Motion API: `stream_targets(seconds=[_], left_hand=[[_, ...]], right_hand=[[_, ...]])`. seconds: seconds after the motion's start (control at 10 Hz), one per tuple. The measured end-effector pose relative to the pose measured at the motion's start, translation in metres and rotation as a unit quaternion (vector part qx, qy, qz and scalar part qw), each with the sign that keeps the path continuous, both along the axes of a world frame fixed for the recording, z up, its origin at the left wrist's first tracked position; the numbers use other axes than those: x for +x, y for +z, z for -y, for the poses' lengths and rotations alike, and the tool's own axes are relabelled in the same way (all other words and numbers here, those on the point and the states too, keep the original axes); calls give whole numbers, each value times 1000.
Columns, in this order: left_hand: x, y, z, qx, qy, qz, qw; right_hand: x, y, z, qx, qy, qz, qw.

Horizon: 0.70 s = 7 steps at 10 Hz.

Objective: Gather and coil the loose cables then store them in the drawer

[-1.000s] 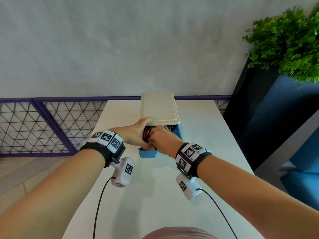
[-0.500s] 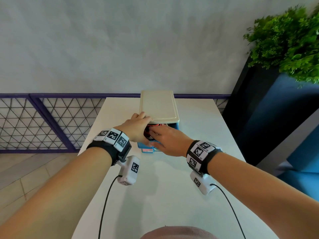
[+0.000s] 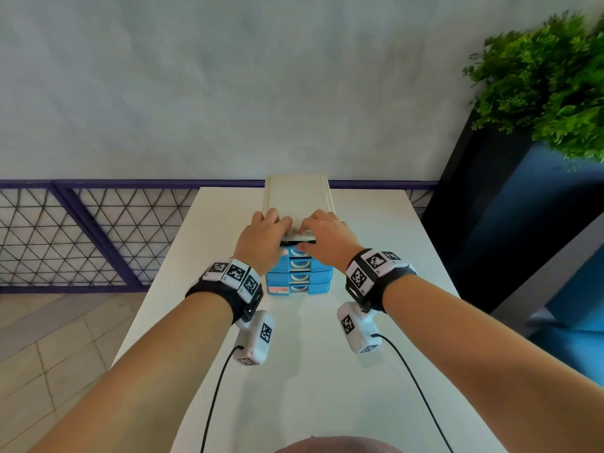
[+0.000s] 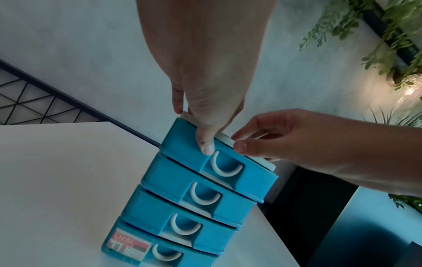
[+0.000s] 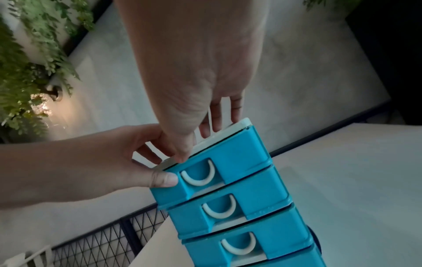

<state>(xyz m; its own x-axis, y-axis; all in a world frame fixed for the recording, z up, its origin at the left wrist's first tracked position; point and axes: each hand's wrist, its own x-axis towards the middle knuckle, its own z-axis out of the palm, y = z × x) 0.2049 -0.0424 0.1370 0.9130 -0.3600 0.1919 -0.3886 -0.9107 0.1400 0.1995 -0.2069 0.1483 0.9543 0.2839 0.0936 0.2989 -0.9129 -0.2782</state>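
A small blue drawer unit (image 3: 299,282) with a cream top (image 3: 297,194) stands at the far middle of the white table (image 3: 294,387). Its top drawer (image 4: 182,144) (image 5: 239,150) sits pushed in, almost level with the drawers below. My left hand (image 3: 277,230) (image 4: 205,117) lies over the top's front edge, its thumb pressing the drawer front left of the white handle (image 4: 226,168). My right hand (image 3: 322,232) (image 5: 194,117) holds the same edge from the right, fingers on the cream top, thumb at the drawer's upper rim. No cable shows.
The table's right edge runs beside a dark planter (image 3: 490,207) with a green plant (image 3: 549,80). A purple mesh fence (image 3: 81,230) stands left and behind. Black leads (image 3: 212,403) from my wrist cameras trail over the near table.
The top drawer stood pulled out with red and black cables inside and both hands at it. It has slid in, and both hands have moved up onto the unit's front edge.
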Motion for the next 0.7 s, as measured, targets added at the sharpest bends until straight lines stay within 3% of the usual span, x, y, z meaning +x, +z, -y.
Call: stream_targets(seconds=[0.2, 0.4, 0.6, 0.7], left_hand=[[1, -6, 4, 13, 7, 50, 999], [-1, 0, 4, 3, 6, 24, 1000], [5, 19, -10, 10, -28, -114, 993], [-12, 20, -30, -43, -57, -199, 977]], right_hand=[[-4, -7, -1, -6, 4, 37, 999], [-4, -1, -4, -3, -5, 34, 999], [-2, 11, 11, 1, 42, -60, 997], [-26, 12, 34, 19, 21, -75, 997]])
